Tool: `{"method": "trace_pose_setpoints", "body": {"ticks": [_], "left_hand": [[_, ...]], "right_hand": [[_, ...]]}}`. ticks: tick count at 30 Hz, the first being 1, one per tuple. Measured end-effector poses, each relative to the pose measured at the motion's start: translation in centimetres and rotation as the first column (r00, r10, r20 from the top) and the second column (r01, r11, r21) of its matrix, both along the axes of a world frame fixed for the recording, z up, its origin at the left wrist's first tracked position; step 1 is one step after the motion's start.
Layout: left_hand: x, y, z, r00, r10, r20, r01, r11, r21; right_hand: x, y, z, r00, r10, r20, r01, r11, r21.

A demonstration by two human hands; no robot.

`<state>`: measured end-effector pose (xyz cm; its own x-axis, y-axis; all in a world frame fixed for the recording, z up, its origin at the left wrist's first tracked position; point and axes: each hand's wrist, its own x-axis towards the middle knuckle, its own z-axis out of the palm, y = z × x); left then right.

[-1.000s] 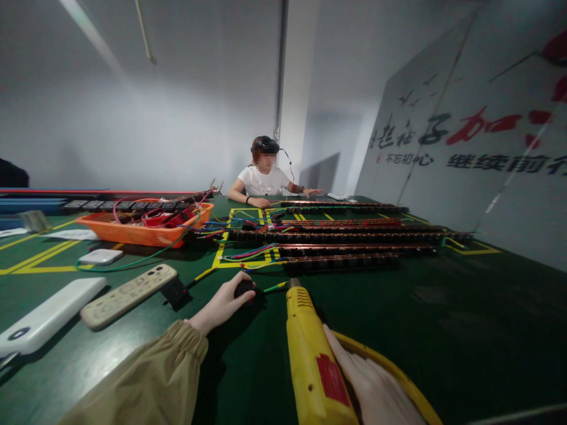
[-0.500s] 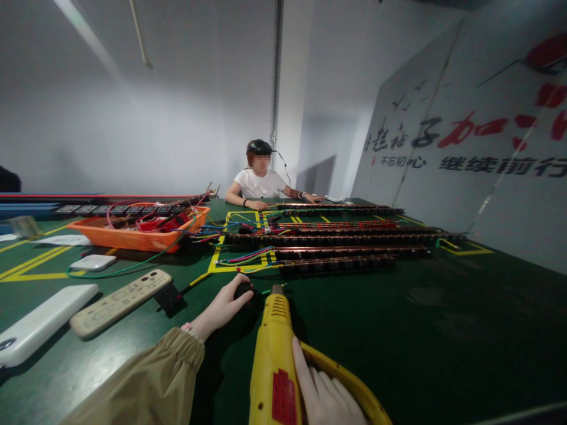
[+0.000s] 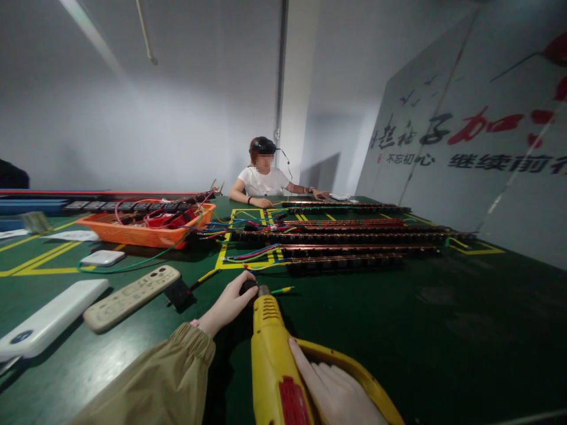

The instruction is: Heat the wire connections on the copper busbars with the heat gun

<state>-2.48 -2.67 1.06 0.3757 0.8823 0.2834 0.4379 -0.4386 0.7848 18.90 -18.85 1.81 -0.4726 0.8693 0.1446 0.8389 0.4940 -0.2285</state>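
Note:
My right hand [image 3: 334,386] grips a yellow heat gun [image 3: 271,348] from its right side, one finger lying along the body. The metal nozzle points away from me, close beside my left hand [image 3: 228,306]. That hand rests low over the table with its fingers closed round a small black block [image 3: 248,287], partly covered by the fingers. A short green-and-yellow wire [image 3: 282,290] sticks out to the right, just beyond the nozzle. Left of my hand lies another black block [image 3: 179,295] with a yellow wire, against a beige power strip [image 3: 133,298].
Long dark strips with copper edges [image 3: 354,236] and coloured leads lie across the green table [image 3: 425,342]. On the left are an orange basket [image 3: 137,235], a white power bank [image 3: 53,319] and a small white device [image 3: 103,258]. A co-worker [image 3: 263,180] sits opposite.
The heat gun's nozzle has swung left, nearer to my left hand, leaving the wire's end visible to its right. The whole view has shifted slightly. My left hand still grips the black block.

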Motion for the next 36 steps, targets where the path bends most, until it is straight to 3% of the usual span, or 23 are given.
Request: {"method": "trace_pose_setpoints", "body": {"ticks": [4, 9, 23, 36], "left_hand": [[0.0, 0.0, -0.1, 1.0, -0.015, 0.008, 0.015, 1.0, 0.02], [-0.2, 0.3, -0.3, 1.0, -0.008, 0.013, 0.008, 0.999, 0.035], [-0.4, 0.5, -0.6, 1.0, -0.024, -0.021, 0.025, 0.996, 0.09], [0.0, 1.0, -0.9, 0.999, -0.014, 0.05, 0.011, 0.999, 0.049]], "right_hand": [[1.4, -0.2, 2.1, 0.992, -0.05, -0.115, 0.037, 0.993, -0.111], [3.0, -0.2, 3.5, 0.986, -0.095, -0.136, 0.063, 0.973, -0.222], [5.7, -0.7, 2.6, 0.98, -0.165, -0.115, 0.146, 0.976, -0.162], [3.1, -0.7, 3.5, 0.97, -0.238, -0.055, 0.21, 0.928, -0.309]]}}
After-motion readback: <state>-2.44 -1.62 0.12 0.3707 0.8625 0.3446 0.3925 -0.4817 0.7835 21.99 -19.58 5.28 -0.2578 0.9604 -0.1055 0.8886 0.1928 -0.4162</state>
